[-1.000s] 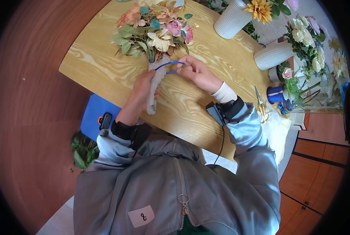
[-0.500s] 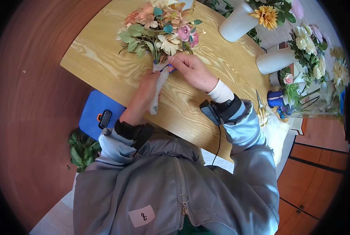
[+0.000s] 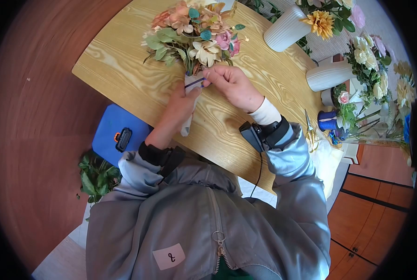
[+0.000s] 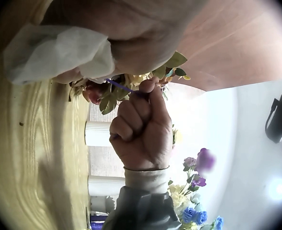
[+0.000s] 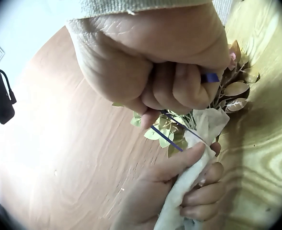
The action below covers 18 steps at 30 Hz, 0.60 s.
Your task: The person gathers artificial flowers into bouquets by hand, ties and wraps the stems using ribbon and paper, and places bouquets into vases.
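Observation:
A bouquet of peach, cream and pink flowers (image 3: 204, 52) lies over the table, its stems wrapped in white material (image 3: 188, 122). The left hand (image 3: 179, 107) grips this wrapped handle, fingers curled round it in the right wrist view, with the thumb against the blue ribbon (image 5: 167, 139). Just below the blooms the ribbon crosses the wrap. The right hand (image 3: 235, 88) pinches the ribbon between thumb and index finger, its other fingers curled in; a bit of blue shows between them in the right wrist view.
White ribbed vases (image 3: 285, 30) with flowers stand at the table's far right. Gold scissors (image 3: 310, 133), a blue ribbon spool (image 3: 327, 120) and pale cloth (image 3: 327, 163) are along the right edge. A blue stool (image 3: 117, 135) is below the left edge.
The right hand has come in towards the wrapped stems, and the wide ribbon loop has drawn down close to the wrap. The left hand keeps its grip.

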Motion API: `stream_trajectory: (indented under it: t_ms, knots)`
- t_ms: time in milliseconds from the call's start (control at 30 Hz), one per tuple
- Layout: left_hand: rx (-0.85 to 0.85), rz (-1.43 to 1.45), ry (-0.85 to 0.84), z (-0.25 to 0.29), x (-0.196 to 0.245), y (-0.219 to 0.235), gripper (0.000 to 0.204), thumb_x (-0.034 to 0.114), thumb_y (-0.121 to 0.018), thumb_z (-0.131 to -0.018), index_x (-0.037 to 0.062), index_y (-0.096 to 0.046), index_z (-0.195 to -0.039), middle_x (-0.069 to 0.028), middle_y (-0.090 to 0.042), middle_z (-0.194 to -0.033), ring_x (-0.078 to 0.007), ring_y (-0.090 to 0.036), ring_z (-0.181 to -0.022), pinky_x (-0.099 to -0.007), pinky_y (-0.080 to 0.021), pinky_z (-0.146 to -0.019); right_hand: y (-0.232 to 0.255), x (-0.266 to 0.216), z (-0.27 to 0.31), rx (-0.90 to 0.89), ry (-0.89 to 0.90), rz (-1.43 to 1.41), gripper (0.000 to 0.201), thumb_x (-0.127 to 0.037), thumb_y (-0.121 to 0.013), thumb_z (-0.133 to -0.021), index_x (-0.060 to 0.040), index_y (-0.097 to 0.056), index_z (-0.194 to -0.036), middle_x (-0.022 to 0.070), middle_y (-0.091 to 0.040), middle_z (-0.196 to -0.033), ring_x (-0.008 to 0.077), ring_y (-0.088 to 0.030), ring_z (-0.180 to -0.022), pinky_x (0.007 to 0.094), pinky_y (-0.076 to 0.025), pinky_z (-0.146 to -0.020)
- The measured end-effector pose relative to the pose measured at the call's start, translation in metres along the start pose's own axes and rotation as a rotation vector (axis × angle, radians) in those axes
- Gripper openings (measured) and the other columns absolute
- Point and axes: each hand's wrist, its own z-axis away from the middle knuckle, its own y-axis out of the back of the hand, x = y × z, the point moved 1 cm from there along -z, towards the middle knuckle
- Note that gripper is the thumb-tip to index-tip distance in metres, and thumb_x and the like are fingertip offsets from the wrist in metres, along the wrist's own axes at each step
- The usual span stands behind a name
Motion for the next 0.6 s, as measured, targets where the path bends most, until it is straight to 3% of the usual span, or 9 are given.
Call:
stream_trajectory:
  t_ms: [167, 300, 467, 567, 600]
  knots:
    - [0.023, -0.069, -0.059, -0.004, -0.004, 0.001, 0.030, 0.027, -0.051, -0.082, 0.0069, -0.046, -0.104, 0.0015, -0.042, -0.063, -0.0066, -0.039, -0.043, -0.0221, -0.032, -0.035, 0.002, 0.002, 0.006, -0.020, -0.108, 0.077, 0.024, -0.020, -0.046, -0.088, -0.0002, -0.056, -0.080, -0.0024, -0.055, -0.073, 0.0046, -0.045, -0.070, 0.0192, -0.038, -0.067]
    - [0.044, -0.062, -0.081, -0.012, -0.016, 0.004, 0.027, 0.025, -0.050, -0.083, 0.0063, -0.046, -0.102, 0.0014, -0.042, -0.061, -0.0063, -0.038, -0.041, -0.0220, -0.032, -0.034, 0.003, 0.014, 0.013, 0.018, -0.071, 0.038, 0.023, -0.021, -0.046, -0.088, -0.0007, -0.056, -0.080, -0.0036, -0.053, -0.070, 0.0033, -0.044, -0.067, 0.0180, -0.036, -0.063]
    - [0.075, -0.112, -0.110, -0.012, -0.014, 0.004, 0.022, 0.018, -0.049, -0.083, 0.0051, -0.046, -0.100, -0.0001, -0.044, -0.063, -0.0062, -0.038, -0.040, -0.0223, -0.032, -0.033, -0.005, 0.018, 0.025, -0.061, -0.107, -0.060, 0.023, -0.021, -0.046, -0.088, -0.0014, -0.055, -0.079, -0.0059, -0.047, -0.066, 0.0010, -0.036, -0.057, 0.0156, -0.031, -0.052]
    - [0.079, -0.195, -0.176, -0.015, -0.020, 0.003, 0.019, 0.011, -0.047, -0.081, 0.0040, -0.046, -0.099, -0.0027, -0.049, -0.067, -0.0083, -0.043, -0.046, -0.0238, -0.037, -0.039, -0.017, 0.013, 0.026, -0.024, 0.004, -0.143, 0.023, -0.021, -0.046, -0.088, -0.0015, -0.055, -0.081, -0.0061, -0.045, -0.064, 0.0012, -0.034, -0.054, 0.0157, -0.029, -0.049]
    - [0.113, -0.241, -0.302, -0.022, -0.031, 0.004, 0.020, 0.008, -0.046, -0.080, 0.0031, -0.046, -0.099, -0.0038, -0.051, -0.071, -0.0092, -0.047, -0.052, -0.0238, -0.039, -0.045, -0.018, 0.010, 0.025, -0.022, 0.004, -0.144, 0.023, -0.021, -0.046, -0.088, -0.0015, -0.055, -0.081, -0.0061, -0.045, -0.064, 0.0012, -0.034, -0.054, 0.0157, -0.029, -0.049]
